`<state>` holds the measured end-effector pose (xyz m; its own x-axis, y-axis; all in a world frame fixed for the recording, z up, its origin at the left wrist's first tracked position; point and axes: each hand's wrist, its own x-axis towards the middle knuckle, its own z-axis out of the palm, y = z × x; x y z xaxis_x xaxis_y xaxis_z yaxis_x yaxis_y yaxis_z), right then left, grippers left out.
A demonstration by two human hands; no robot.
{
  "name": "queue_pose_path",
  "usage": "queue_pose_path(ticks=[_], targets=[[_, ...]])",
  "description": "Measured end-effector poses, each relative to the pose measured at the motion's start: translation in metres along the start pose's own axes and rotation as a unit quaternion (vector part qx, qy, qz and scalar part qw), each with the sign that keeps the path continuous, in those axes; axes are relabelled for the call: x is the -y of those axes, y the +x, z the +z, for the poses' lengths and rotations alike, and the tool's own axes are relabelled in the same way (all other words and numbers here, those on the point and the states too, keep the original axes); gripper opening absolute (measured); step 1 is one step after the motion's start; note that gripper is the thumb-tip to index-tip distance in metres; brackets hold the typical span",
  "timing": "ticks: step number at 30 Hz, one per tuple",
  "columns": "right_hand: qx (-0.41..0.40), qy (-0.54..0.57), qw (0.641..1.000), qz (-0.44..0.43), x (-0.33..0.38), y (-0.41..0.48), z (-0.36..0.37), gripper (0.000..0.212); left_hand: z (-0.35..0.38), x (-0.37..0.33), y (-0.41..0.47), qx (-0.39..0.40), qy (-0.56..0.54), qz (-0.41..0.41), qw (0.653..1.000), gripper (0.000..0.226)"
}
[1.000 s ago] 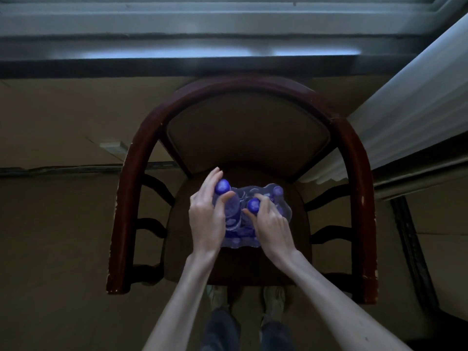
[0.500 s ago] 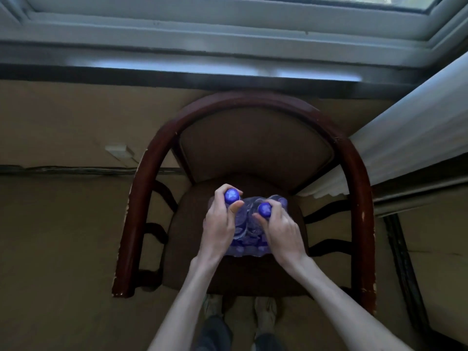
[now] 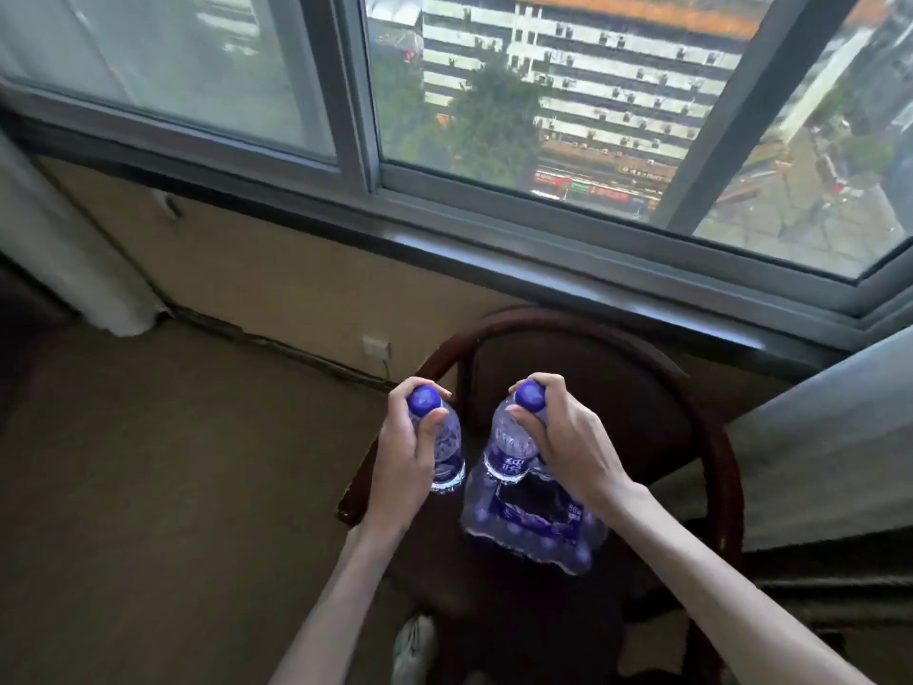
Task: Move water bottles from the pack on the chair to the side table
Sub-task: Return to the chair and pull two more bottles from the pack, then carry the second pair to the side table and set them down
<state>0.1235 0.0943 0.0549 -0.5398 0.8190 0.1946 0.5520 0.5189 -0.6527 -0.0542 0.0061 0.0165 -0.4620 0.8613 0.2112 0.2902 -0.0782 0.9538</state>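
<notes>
In the lower middle of the frame each hand grips a water bottle by the neck. The left hand (image 3: pixel 405 457) is clenched around the left bottle (image 3: pixel 447 454), its blue cap (image 3: pixel 424 400) showing above the thumb. The right hand (image 3: pixel 568 440) grasps the right bottle (image 3: pixel 509 447) just under its blue cap (image 3: pixel 529 395); this bottle's blue label carries white characters too blurred to read. Both bottles are raised above the pack (image 3: pixel 536 524), a shrink-wrapped bundle with a blue printed panel, its writing illegible, resting on the seat of the dark wooden chair (image 3: pixel 691 388). Across the top, the window (image 3: pixel 543 116) shows buildings with red and green shop signs, too small to read.
</notes>
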Motion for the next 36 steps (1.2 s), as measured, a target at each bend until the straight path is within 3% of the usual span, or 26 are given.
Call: queue_pose_path(ticks=[5,10,18,21,26,36], targets=[[0.045,0.037,0.996,-0.074,0.098,0.024,0.013,0.045,-0.095,-0.052,-0.010,-0.081,0.020,0.007,0.996,0.024],[0.072,0.068,0.983,-0.156,0.215,0.046,0.045,0.049,-0.205,-0.097,-0.022,-0.155,0.053,0.019,0.986,0.018],[0.138,0.124,0.956,-0.226,0.418,0.069,0.156,0.024,-0.412,-0.117,-0.057,-0.231,0.061,0.022,0.971,0.031],[0.175,0.146,0.944,-0.237,0.496,0.079,0.203,0.031,-0.500,-0.121,-0.063,-0.239,0.075,0.019,0.968,0.033],[0.214,0.148,0.924,-0.280,0.604,0.085,0.288,0.041,-0.633,-0.115,-0.081,-0.273,0.090,-0.007,0.958,0.041],[0.268,0.153,0.885,-0.350,0.774,0.166,0.492,0.048,-0.863,-0.039,-0.059,-0.374,0.089,-0.061,0.921,0.030]])
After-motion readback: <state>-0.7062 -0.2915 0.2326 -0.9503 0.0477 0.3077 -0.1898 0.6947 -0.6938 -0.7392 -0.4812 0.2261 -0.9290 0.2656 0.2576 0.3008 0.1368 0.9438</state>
